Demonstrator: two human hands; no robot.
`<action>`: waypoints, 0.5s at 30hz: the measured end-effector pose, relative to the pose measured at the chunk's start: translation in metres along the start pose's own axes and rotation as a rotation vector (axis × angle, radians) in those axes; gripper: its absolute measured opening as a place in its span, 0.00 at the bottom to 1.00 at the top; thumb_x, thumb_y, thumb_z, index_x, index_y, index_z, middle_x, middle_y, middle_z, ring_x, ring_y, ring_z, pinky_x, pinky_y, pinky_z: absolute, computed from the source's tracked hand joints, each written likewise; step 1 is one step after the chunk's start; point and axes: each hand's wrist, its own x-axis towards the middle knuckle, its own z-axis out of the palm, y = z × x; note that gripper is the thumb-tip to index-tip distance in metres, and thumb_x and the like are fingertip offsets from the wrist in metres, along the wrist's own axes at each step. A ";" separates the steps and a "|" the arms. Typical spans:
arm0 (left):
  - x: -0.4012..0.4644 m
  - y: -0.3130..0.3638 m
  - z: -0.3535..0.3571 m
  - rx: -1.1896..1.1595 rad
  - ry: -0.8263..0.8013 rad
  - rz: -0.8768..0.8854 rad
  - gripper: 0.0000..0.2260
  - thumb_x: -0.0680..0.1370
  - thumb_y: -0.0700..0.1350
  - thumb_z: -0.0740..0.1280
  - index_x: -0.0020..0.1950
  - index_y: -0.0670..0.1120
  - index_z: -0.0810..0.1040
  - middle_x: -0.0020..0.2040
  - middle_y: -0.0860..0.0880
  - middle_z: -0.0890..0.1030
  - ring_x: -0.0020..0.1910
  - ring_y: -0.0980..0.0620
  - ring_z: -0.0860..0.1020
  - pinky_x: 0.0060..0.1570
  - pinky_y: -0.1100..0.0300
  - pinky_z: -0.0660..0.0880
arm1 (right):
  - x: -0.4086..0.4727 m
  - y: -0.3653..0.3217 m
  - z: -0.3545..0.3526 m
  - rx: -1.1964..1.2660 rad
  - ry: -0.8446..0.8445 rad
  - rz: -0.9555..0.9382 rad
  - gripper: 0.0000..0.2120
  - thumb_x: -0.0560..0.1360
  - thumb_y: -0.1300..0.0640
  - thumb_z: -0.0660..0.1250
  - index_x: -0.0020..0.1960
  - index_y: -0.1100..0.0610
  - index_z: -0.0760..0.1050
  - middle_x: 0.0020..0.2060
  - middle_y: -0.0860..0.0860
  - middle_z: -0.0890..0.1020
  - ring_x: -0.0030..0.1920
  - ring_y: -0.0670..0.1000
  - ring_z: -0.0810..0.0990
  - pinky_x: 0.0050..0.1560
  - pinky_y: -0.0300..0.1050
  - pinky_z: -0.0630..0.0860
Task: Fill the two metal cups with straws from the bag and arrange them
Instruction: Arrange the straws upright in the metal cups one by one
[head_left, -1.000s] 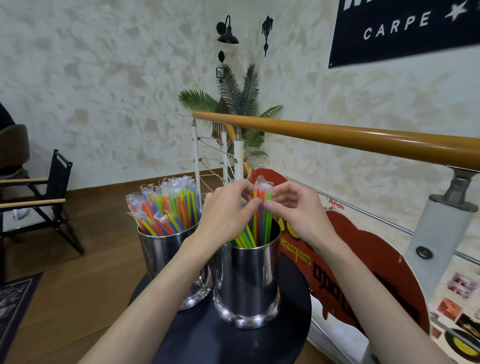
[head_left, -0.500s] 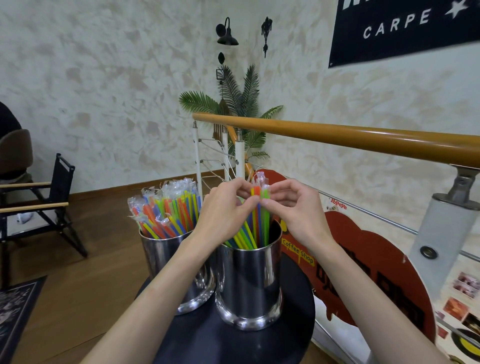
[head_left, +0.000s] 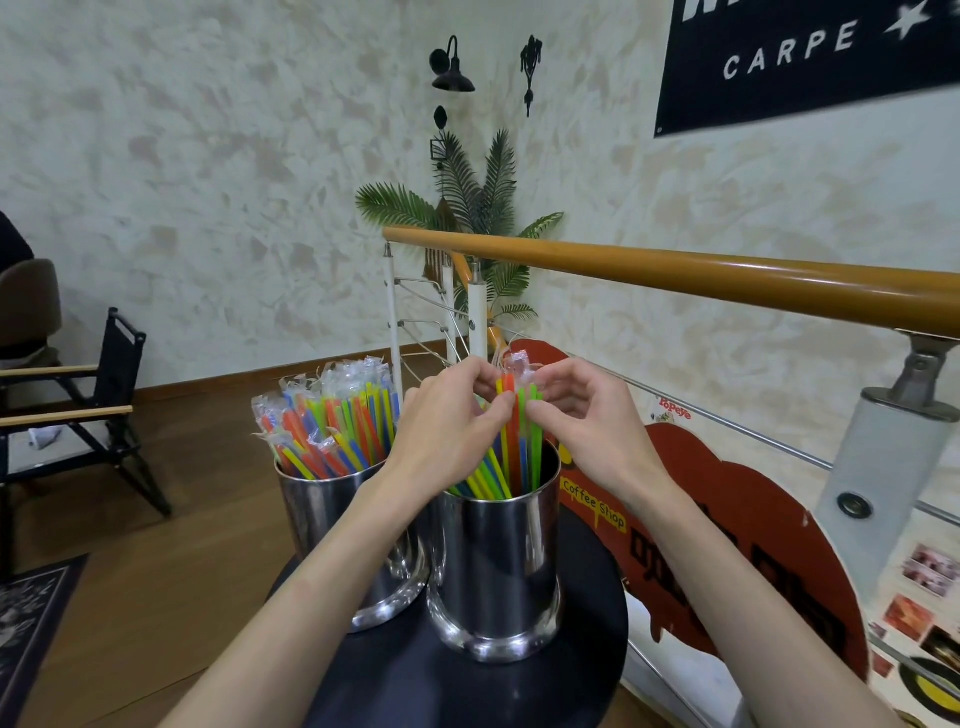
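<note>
Both your hands meet above the right shiny steel cup (head_left: 496, 561) on the round black worktop (head_left: 587, 623). Your left hand (head_left: 447, 436) pinches the tops of the bright plastic-wrapped straws (head_left: 514, 441) standing in that cup, fingers curled. Your right hand (head_left: 587, 426) pinches the same bunch from the other side (thumb and forefinger on a green straw). The bunch stands nearly upright, its lower ends inside the cup. Just beside it to the left, touching or nearly so, the second steel cup (head_left: 332, 525) holds a fuller, fanned bundle of wrapped straws (head_left: 332, 415). The bag is out of view.
</note>
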 end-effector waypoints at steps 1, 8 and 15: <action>0.000 0.000 0.000 0.001 -0.002 0.002 0.03 0.79 0.52 0.68 0.50 0.55 0.78 0.42 0.60 0.80 0.39 0.56 0.79 0.54 0.41 0.76 | 0.000 0.000 0.000 -0.002 0.004 0.004 0.07 0.75 0.59 0.75 0.50 0.50 0.80 0.42 0.47 0.85 0.45 0.46 0.84 0.52 0.46 0.82; 0.001 -0.002 0.001 0.001 -0.015 0.017 0.04 0.79 0.53 0.67 0.51 0.55 0.78 0.44 0.59 0.81 0.39 0.57 0.79 0.53 0.41 0.77 | -0.001 -0.004 -0.002 -0.063 -0.006 -0.001 0.05 0.75 0.59 0.74 0.46 0.50 0.80 0.39 0.46 0.84 0.43 0.46 0.84 0.47 0.42 0.81; 0.003 -0.006 -0.003 -0.117 -0.063 0.009 0.04 0.79 0.54 0.68 0.50 0.55 0.78 0.44 0.57 0.82 0.40 0.56 0.80 0.52 0.41 0.78 | -0.002 -0.014 -0.005 -0.206 0.015 -0.065 0.05 0.74 0.59 0.72 0.40 0.54 0.79 0.35 0.48 0.83 0.37 0.48 0.80 0.40 0.41 0.77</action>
